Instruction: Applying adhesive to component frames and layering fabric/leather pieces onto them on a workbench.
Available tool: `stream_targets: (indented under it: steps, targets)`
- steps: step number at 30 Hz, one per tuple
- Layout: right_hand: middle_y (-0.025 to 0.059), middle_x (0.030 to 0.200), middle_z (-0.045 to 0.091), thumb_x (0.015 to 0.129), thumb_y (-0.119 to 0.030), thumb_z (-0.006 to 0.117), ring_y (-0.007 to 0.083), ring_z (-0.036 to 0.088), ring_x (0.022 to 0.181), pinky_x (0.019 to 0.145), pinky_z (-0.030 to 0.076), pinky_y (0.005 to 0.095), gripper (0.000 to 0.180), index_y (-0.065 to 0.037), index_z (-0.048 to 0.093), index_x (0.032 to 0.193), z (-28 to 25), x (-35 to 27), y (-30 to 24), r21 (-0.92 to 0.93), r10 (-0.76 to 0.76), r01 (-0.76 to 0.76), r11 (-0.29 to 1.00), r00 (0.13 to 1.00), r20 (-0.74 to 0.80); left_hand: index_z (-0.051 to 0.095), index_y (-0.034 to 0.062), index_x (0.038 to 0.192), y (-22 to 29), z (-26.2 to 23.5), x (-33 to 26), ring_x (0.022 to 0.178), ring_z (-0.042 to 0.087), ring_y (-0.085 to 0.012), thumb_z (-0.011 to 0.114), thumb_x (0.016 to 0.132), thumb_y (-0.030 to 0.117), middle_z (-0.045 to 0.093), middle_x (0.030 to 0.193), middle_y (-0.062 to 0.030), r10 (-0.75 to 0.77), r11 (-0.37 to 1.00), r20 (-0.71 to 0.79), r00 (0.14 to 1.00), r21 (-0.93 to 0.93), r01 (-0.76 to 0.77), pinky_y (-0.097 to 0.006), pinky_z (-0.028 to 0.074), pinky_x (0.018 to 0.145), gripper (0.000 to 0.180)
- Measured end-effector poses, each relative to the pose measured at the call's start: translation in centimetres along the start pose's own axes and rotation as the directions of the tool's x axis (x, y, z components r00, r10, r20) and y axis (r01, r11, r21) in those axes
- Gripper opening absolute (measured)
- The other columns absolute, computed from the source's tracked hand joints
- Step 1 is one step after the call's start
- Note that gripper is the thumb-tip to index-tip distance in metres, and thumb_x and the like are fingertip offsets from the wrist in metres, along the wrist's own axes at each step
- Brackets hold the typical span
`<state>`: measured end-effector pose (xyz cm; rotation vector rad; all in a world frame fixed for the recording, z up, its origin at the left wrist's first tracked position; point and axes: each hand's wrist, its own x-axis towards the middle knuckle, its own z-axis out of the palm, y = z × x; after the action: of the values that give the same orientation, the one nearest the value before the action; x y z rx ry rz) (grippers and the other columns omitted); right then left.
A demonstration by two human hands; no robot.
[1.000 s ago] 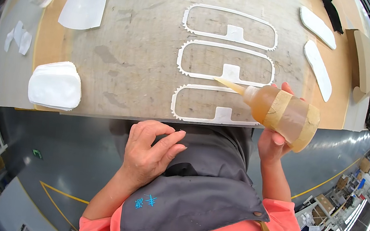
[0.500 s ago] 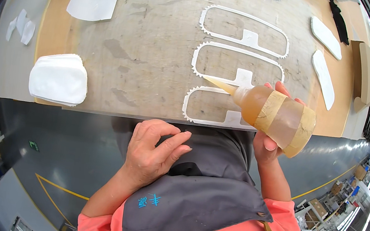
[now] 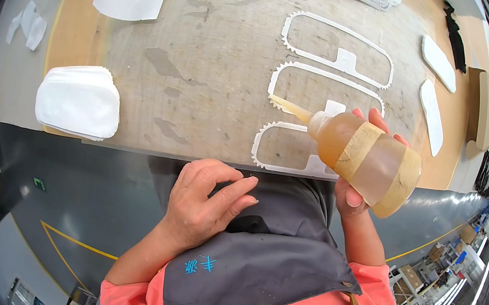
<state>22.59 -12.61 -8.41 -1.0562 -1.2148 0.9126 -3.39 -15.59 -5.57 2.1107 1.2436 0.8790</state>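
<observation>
amber squeeze bottle (image 3: 373, 160) poised over the tabletop (image 3: 211, 80); the right hand (image 3: 351, 202) holds it tilted, fingers wrapped round the taped body, with the pale nozzle (image 3: 290, 107) aimed toward the person's left; over the past second the nozzle's tip has travelled leftward along the near edge of the middle white frame (image 3: 335, 107) and now stands at that frame's toothed left corner, so the work has passed from straight strip to curved end; whether the tip touches the frame or hovers just above it cannot be told from this angle; the near white frame (image 3: 319, 165) is partly hidden by the bottle, while the far white frame (image 3: 346, 61) lies beyond, apart from it; the left hand (image 3: 197, 208), little changed, is before the dark apron (image 3: 253, 277), its fingers loosely bent, thumb and forefinger slightly parted, nothing visible between them; a stack of white pads (image 3: 78, 100) stands at left
</observation>
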Motion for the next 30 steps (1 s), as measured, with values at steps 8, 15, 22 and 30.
stream_targets:
  steps: [8,15,22,30]
  targets:
    - [0.0256,0.145,0.05,0.051,-0.057,0.097,0.0427,0.056,0.13,0.108,0.045,0.0543,0.123,-0.017,0.028,0.145,-0.7,1.5,0.7,-0.017,-0.159,0.164,0.986,0.974,0.158,0.077,0.0066,0.1,-0.3,-0.2,0.4,0.086,0.061,-0.0232,0.079,0.084,0.022,0.063,0.095,-0.0046,-0.009,1.0,-0.003,1.0,-0.015,0.009,-0.036,0.05,0.076,0.022]
    - [0.0258,0.138,0.058,0.044,-0.044,0.104,0.039,0.058,0.129,0.111,0.044,0.0494,0.123,-0.013,0.034,0.141,-0.7,2.7,-1.2,-0.206,-0.13,0.181,0.962,0.963,0.236,0.077,0.0064,0.1,-0.4,-0.5,0.7,0.086,0.061,-0.0235,0.08,0.082,0.021,0.064,0.094,-0.0047,-0.026,0.999,-0.011,1.0,-0.027,0.025,-0.035,0.05,0.075,0.022]
    - [0.025,0.133,0.062,0.044,-0.042,0.104,0.0396,0.06,0.126,0.114,0.039,0.0499,0.114,-0.012,0.041,0.133,-0.2,3.0,-0.5,-0.138,-0.152,0.169,0.976,0.981,0.124,0.076,0.0071,0.101,-0.8,-0.5,0.7,0.092,0.059,-0.0233,0.082,0.079,0.02,0.063,0.097,-0.0029,-0.029,0.999,-0.002,1.0,-0.024,0.029,-0.035,0.049,0.077,0.026]
    - [0.0271,0.138,0.056,0.059,-0.065,0.09,0.0428,0.059,0.125,0.111,0.042,0.0548,0.116,-0.013,0.028,0.142,-1.5,3.3,0.2,-0.358,-0.244,0.29,0.888,0.955,0.168,0.077,0.0059,0.099,-0.7,-0.6,1.0,0.086,0.061,-0.0242,0.08,0.081,0.018,0.064,0.094,-0.0055,-0.027,0.999,-0.017,0.999,-0.018,0.026,-0.036,0.05,0.075,0.022]
